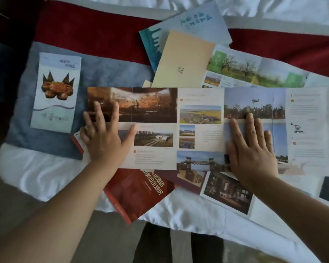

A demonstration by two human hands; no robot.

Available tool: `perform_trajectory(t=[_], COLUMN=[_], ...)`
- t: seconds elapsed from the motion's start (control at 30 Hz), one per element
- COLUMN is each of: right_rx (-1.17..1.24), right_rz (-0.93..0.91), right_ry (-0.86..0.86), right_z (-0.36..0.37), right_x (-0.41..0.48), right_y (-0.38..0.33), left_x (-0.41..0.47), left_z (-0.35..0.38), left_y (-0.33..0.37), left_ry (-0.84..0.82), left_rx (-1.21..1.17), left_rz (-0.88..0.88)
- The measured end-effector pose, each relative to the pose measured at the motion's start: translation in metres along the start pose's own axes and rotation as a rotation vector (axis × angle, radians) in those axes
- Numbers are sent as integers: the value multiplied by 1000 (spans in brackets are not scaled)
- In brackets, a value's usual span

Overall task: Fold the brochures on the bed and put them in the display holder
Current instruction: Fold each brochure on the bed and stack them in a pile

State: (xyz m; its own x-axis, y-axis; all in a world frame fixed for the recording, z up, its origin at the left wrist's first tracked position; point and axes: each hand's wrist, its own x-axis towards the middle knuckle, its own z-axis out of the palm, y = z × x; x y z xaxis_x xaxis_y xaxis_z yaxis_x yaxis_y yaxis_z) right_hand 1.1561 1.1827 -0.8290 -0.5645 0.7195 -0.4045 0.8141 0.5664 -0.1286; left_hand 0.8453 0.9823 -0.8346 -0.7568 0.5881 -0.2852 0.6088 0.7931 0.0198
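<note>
A long unfolded brochure (198, 118) with photos and text panels lies flat across the bed, stretching to the right edge of view. My left hand (103, 135) presses flat on its left end, fingers spread. My right hand (253, 149) lies flat on a panel right of the middle, fingers together on a fold line. A folded brochure with a crab picture (55, 92) rests to the left on a grey blanket. No display holder is in view.
More brochures lie around: a red booklet (139, 194) under the near edge, a cream leaflet (182, 59), a blue-green one (184, 29), a green landscape sheet (254, 69) and a dark-photo sheet (228, 190). The bed has white sheets (46, 173) and a red runner (95, 33). The bed's edge is near me.
</note>
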Motion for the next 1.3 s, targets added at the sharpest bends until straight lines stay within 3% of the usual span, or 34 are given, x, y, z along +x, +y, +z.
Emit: perform_trajectory(t=[0.17,0.33,0.5,0.63,0.73,0.9,1.1,1.3], right_rx=[-10,-33,-48,-45,-29,-13,7,35], right_rz=[8,28,45,40,38,48,42,30], right_ry=[7,-7,-11,-32,-41,-21,5,29], right_z=[4,7,7,4,4,9,13,16], right_x=[0,-1,-3,-5,-5,-7,-7,-7], right_y=[-6,-7,-10,-11,-10,-12,-11,-8], left_x=[1,-10,-11,-11,-16,-23,-24,-30], left_z=[-12,-36,-69,-83,-83,-55,-12,-2], left_y=[-9,4,8,9,21,46,66,78], left_ry=[70,199,312,289,168,129,-50,-56], left_rx=[-114,-160,-359,-561,-685,-600,-336,-254], left_rz=[-139,9,51,272,446,597,427,147])
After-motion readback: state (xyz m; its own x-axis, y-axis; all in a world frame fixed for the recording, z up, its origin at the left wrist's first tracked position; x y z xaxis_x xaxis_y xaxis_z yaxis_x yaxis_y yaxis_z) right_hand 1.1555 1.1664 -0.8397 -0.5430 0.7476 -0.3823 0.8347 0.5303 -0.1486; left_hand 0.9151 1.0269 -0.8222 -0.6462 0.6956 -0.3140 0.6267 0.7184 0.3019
